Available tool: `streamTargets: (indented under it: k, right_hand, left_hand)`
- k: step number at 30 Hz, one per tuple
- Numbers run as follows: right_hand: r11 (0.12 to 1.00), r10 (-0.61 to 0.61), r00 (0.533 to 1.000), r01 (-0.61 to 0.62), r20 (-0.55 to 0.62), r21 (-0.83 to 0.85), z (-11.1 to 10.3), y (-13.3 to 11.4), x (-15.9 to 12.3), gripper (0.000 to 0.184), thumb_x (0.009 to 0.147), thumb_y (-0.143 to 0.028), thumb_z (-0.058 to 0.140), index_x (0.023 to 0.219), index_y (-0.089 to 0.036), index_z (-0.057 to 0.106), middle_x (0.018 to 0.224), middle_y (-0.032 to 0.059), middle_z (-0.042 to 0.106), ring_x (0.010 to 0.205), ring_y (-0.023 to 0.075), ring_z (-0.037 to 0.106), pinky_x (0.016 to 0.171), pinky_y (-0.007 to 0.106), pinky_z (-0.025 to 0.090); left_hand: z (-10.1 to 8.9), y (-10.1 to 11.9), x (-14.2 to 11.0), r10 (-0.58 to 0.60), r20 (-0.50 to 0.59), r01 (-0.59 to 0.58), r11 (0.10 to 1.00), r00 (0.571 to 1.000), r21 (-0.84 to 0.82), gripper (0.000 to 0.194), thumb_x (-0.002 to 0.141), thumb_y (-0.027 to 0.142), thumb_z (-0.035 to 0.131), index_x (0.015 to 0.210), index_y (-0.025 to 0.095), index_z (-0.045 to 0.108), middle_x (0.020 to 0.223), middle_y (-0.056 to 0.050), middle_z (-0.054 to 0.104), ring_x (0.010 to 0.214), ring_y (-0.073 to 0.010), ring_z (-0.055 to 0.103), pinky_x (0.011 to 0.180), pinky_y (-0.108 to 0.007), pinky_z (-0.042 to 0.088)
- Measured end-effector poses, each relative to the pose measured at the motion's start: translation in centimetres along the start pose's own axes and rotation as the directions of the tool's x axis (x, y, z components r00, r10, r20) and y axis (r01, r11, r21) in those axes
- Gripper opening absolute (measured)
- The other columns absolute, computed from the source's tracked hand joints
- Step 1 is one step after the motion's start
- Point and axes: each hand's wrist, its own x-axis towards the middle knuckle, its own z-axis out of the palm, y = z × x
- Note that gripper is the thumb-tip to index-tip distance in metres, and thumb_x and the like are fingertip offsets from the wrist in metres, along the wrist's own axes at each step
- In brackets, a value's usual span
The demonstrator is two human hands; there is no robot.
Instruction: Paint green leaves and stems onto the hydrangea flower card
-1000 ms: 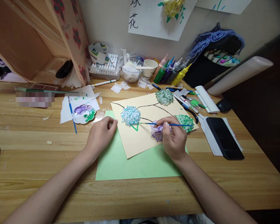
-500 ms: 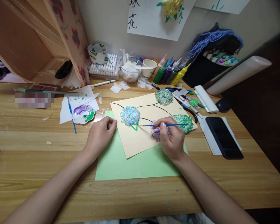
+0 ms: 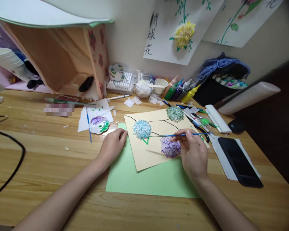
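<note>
The right grip (image 3: 195, 155) has shifted rightward, the brush (image 3: 170, 135) lying across it.

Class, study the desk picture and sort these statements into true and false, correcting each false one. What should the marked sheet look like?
1. The right hand holds a paintbrush. True.
2. The cream sheet lies partly over the green sheet. True.
3. The phone lies on the green sheet. False: the phone lies on white paper, to the right of it.
4. The left hand grips a marker. False: the left hand rests at the cream sheet's left edge, with no marker in it.
5. The purple flower is nearer the person than the blue flower. True.
</note>
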Motion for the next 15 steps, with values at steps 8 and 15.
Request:
streamTargets:
  k: [8, 15]
  right_hand:
    - [0.967, -0.032, 0.843, 0.162, 0.538, -0.197, 2.9, -4.3, 4.4, 0.027, 0.092, -0.032, 0.044, 0.092, -0.023, 0.069, 0.095, 0.004, 0.068, 0.091, 0.0166, 0.062, 0.079, 0.028, 0.049]
    - [0.714, -0.091, 0.572, 0.608, 0.815, -0.347, 10.1, -3.4, 6.1, 0.026, 0.094, -0.03, 0.038, 0.102, -0.022, 0.062, 0.097, 0.0054, 0.067, 0.09, 0.0182, 0.06, 0.078, 0.032, 0.045]
  left_hand:
    - [-9.4, -2.6, -0.1, -0.184, -0.488, 0.165, 0.983, 0.853, -0.083, 0.041, 0.087, 0.05, 0.041, 0.075, 0.02, 0.065, 0.055, 0.001, 0.06, 0.057, -0.0153, 0.056, 0.055, -0.025, 0.033]
    - [-11.2, -9.3, 2.2, -0.065, -0.486, 0.123, 0.989, 0.871, 0.088, 0.033, 0.09, 0.029, 0.036, 0.093, 0.015, 0.065, 0.093, -0.01, 0.069, 0.089, -0.0228, 0.061, 0.075, -0.032, 0.044]
